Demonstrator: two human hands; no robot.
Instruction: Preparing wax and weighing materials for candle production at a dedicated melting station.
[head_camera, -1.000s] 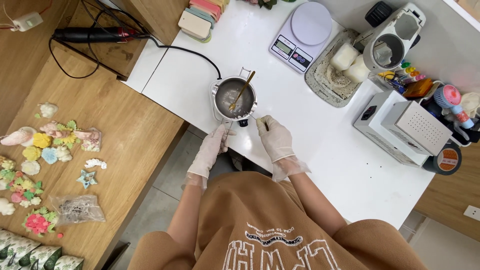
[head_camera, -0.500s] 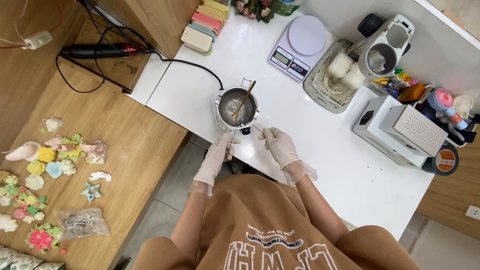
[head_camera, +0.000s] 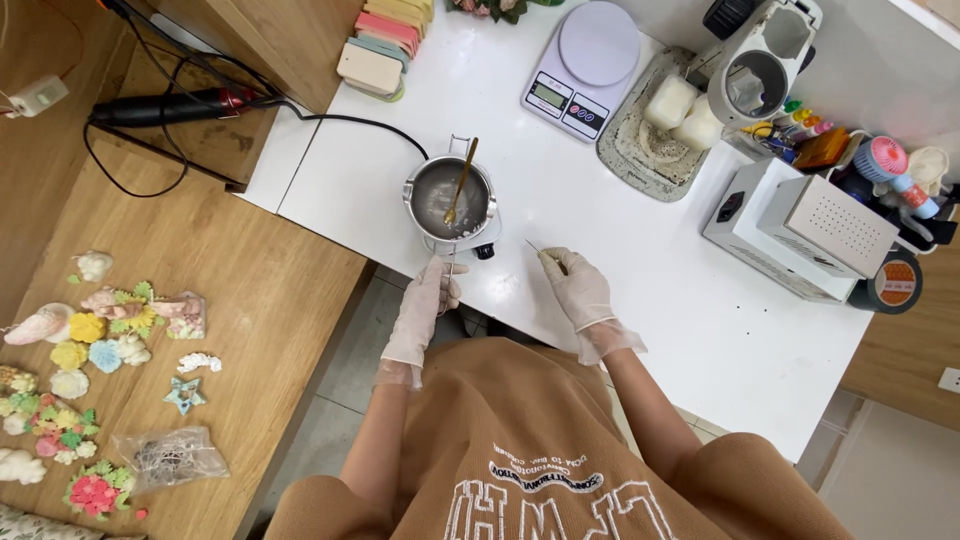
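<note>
Standing at the white table (head_camera: 620, 300), we take the small metal pot (head_camera: 450, 195) as our landmark. It sits on a small heater base near the table's front edge, close enough that both gloved hands reach it without leaning. A gold spoon (head_camera: 461, 181) rests inside, bowl down in the grey contents, handle leaning on the far rim, so it stays clear of our hands.

Our left hand (head_camera: 425, 305) is just in front of the pot, fingers closed around the pot's thin handle, which sticks out toward us; that grip looks meant to steady the pot. Our right hand (head_camera: 577, 290) is in front and to the right of the pot, apart from it, fingers pinched shut on a thin stick (head_camera: 541, 252) whose free end points back toward the pot. The pinch near one end leaves most of the stick exposed.

A black cord (head_camera: 370, 124) runs from the pot's left side across the table to the wooden shelf. Behind the pot and to its right stands a kitchen scale (head_camera: 585, 60), and further right a speckled tray (head_camera: 650, 160) with white blocks. Far right of the pot sits a white box-shaped machine (head_camera: 800, 240). Left of the pot, on the lower wooden bench (head_camera: 230, 300), lie small coloured flower-shaped pieces (head_camera: 90, 330), kept away from the heat.
</note>
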